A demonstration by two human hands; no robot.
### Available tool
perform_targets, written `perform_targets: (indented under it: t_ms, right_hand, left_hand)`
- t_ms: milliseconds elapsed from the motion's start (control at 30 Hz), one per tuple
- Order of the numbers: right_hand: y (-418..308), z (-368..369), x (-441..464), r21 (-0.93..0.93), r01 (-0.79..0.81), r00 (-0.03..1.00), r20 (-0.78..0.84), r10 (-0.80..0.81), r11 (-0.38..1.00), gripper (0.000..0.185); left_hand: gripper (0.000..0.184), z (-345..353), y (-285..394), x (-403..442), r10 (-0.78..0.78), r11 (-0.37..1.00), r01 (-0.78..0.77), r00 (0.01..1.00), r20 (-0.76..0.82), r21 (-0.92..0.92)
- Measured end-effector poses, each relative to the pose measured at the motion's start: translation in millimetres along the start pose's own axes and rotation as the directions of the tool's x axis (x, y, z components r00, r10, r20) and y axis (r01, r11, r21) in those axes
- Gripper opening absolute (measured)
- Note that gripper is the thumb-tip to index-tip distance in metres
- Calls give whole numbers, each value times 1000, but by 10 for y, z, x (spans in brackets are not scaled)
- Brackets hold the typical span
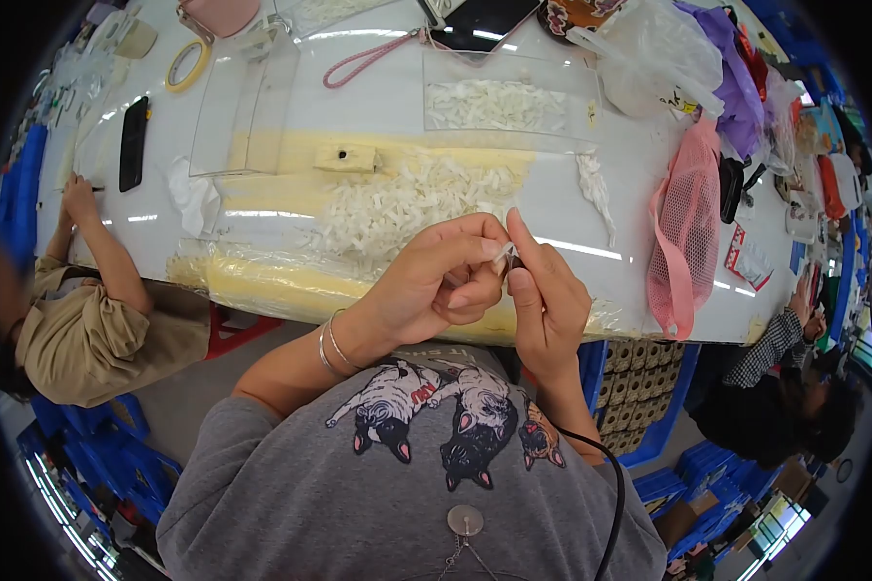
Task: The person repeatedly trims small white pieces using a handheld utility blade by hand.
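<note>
My left hand (438,278) is closed in a pinch, its thumb and forefinger on a small white strip (507,251) in front of my chest. Against it comes my right hand (552,308), thumb and forefinger closing around a small dark thing at the strip's edge, too small to name. The fingertips of both hands meet there and partly hide it. Just beyond my left hand, a loose heap of similar white pieces (397,208) lies on the table. A pale block with a dark hole (349,158) sits behind the heap.
A clear tray of white pieces (499,105) stands farther back. Left are a clear acrylic box (237,116), a tape roll (186,65) and a black phone (134,143). A pink mesh bag (686,228) lies right. People sit at both sides; a blue crate (683,387) stands below.
</note>
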State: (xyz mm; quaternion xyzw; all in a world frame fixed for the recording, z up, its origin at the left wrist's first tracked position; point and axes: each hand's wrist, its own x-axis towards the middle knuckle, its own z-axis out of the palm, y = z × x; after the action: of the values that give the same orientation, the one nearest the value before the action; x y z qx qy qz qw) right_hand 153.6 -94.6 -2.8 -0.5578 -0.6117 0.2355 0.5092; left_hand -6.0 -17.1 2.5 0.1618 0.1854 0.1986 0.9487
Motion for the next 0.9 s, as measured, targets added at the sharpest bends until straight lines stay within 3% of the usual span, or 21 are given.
perform_targets:
  t_ms: [433, 567, 733, 833, 900]
  right_hand:
    - [-81, -42, 6, -12, -55, 998, 28, 55, 998, 45]
    - [-77, -24, 32, 27, -3, 1000, 22, 2, 1000, 44]
    - [-116, -70, -3, -28, -115, 990, 77, 117, 993, 45]
    - [-70, -24, 28, 56, 9, 1000, 28, -11, 998, 45]
    - [-83, -53, 26, 36, -34, 998, 57, 32, 999, 46]
  left_hand:
    - [13, 39, -11, -27, 17, 999, -16, 1000, -17, 44]
    - [13, 50, -2, -44, 23, 998, -21, 999, -29, 65]
    - [13, 37, -11, -36, 37, 996, -34, 999, -34, 86]
    - [12, 41, -13, -56, 49, 995, -46, 998, -29, 84]
    - [11, 35, -19, -55, 49, 997, -47, 998, -27, 65]
